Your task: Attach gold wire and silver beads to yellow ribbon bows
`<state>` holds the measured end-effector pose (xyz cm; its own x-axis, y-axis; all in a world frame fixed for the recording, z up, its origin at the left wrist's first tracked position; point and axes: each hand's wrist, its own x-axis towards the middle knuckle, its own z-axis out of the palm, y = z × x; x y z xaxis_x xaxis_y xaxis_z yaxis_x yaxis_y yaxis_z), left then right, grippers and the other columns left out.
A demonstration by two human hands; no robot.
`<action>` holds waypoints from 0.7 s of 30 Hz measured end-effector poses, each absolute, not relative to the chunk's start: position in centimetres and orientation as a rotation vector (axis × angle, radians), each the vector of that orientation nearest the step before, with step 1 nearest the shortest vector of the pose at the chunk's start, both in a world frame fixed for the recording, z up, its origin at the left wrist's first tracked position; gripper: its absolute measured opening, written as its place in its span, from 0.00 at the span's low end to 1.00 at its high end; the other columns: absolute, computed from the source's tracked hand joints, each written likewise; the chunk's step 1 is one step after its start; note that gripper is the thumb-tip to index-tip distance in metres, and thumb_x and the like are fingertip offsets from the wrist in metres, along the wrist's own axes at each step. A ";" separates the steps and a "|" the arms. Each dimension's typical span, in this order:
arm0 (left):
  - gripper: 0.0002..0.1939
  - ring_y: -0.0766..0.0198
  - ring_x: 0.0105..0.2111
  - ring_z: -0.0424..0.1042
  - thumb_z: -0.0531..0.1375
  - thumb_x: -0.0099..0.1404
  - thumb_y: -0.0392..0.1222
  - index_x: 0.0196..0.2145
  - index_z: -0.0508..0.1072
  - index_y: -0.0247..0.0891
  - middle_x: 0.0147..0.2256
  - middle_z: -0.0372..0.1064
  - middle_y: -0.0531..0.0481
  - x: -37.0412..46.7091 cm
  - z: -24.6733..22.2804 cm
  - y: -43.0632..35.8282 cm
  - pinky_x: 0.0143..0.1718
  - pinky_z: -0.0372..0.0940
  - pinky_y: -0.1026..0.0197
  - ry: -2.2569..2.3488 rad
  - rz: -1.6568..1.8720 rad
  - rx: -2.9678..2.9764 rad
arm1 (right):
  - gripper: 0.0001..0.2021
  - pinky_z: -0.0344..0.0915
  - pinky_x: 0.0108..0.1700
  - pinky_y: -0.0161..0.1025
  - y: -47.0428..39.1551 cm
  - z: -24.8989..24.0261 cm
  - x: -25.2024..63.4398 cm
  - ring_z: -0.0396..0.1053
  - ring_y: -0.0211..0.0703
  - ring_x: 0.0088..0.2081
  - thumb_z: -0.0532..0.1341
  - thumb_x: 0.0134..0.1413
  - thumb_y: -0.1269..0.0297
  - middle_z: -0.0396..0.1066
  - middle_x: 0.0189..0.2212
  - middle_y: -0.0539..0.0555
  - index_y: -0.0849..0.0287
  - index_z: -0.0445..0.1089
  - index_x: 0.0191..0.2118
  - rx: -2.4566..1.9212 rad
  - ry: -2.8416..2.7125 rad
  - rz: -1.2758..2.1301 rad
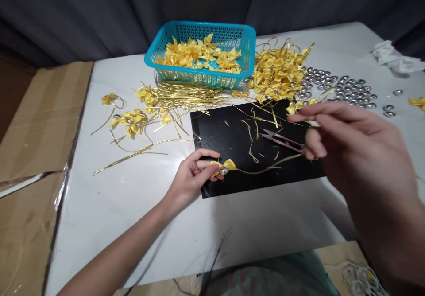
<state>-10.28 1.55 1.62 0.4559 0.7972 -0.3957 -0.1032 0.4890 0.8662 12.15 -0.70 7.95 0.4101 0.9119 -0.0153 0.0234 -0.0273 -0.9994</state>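
My left hand [195, 169] is closed, pinching a small yellow ribbon bow [229, 165] with a silver bead [223, 171] at its middle, over the black mat [219, 132]. From the bow a thin gold cord [259, 172] runs right to my right hand [355, 141]. That hand is raised nearer the camera and slightly blurred, its fingers closed on the cord's far part; the exact grip is partly hidden. Thread snips [282, 141] with pinkish handles lie on the mat between the hands, among gold cord offcuts [253, 154].
A blue basket [151, 59] of yellow bows stands at the back. Before it lies a bundle of gold cords [192, 95]. Beaded bows are heaped [279, 72] right of the basket, others lie left [131, 121]. Loose silver beads [353, 91] and crumpled white paper [395, 59] are farther right.
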 end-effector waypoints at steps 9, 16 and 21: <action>0.10 0.72 0.24 0.72 0.61 0.60 0.39 0.40 0.72 0.36 0.22 0.74 0.54 -10.2 1.8 1.6 0.27 0.64 0.72 0.935 0.631 0.924 | 0.08 0.37 0.17 0.32 -1.4 5.6 9.5 0.43 0.28 0.15 0.61 0.48 0.65 0.48 0.14 0.42 0.60 0.73 0.35 -1.626 -1.083 1.370; 0.05 0.75 0.21 0.66 0.64 0.56 0.39 0.30 0.76 0.36 0.22 0.71 0.54 -10.4 1.6 1.5 0.21 0.61 0.73 1.000 0.653 0.998 | 0.15 0.40 0.18 0.31 -1.5 3.3 6.9 0.46 0.28 0.17 0.62 0.47 0.53 0.54 0.17 0.44 0.62 0.69 0.31 -1.588 -1.185 1.498; 0.07 0.75 0.19 0.62 0.67 0.51 0.39 0.28 0.74 0.35 0.22 0.69 0.55 -10.3 1.6 1.4 0.19 0.58 0.73 1.042 0.638 1.030 | 0.16 0.37 0.17 0.30 -1.5 3.2 6.9 0.43 0.27 0.16 0.62 0.47 0.51 0.50 0.15 0.42 0.60 0.64 0.26 -1.539 -1.172 1.506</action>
